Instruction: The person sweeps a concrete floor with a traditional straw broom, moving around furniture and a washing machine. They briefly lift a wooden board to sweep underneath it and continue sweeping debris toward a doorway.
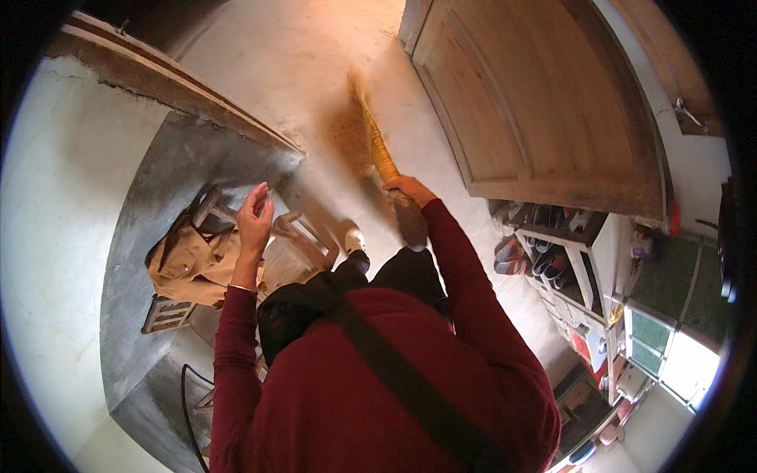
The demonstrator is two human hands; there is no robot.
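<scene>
at centre, the right grip (412, 190) is clamped round a broom (382, 156) over pale floor (276, 71); left grip (255, 221), thumb and fingers apart, mid-left; panelled door (524, 106), upper right.

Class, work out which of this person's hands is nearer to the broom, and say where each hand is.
Right: the right hand grips the broom by its handle. The left hand is apart from it, raised off to its left.
</scene>
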